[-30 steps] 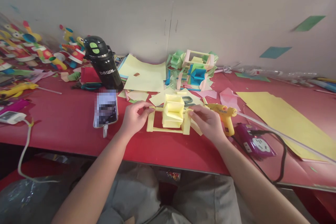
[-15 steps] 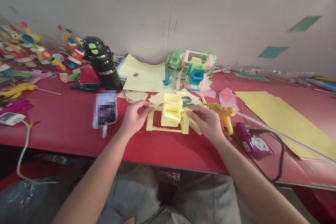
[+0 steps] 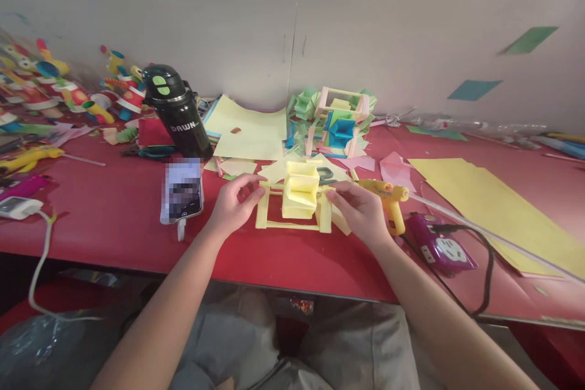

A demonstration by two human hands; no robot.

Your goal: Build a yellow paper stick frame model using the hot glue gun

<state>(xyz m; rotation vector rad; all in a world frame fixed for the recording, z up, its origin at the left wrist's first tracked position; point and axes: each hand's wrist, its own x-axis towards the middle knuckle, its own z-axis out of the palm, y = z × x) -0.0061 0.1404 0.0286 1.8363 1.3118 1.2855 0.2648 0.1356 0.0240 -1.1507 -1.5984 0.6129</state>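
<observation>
A yellow paper wheel with folded box-like paddles (image 3: pixel 300 195) sits on an axle across a yellow paper frame (image 3: pixel 292 226), at the near middle of the table. My left hand (image 3: pixel 235 204) has thumb and fingers closed at the frame's upper left end, by the axle tip. At the opposite end, my right hand (image 3: pixel 361 210) pinches the upper right part; its fingertips partly hide that end of the axle. Just behind the wheel lie dark-handled scissors (image 3: pixel 325 175), partly covered. A yellow glue gun (image 3: pixel 392 198) rests beside my right hand.
A black bottle (image 3: pixel 178 113) and a propped phone (image 3: pixel 181 192) stand to the left. Paper models in blue, pink and green (image 3: pixel 340 122) are at the back. Yellow sheets (image 3: pixel 484 207) and a purple power strip (image 3: pixel 445 247) with its cable lie right.
The paper frame and wheel have shifted slightly right, and the wheel's paddles sit at a slightly different angle. My left fingertips have moved a little at the axle end; my right hand is nearly still.
</observation>
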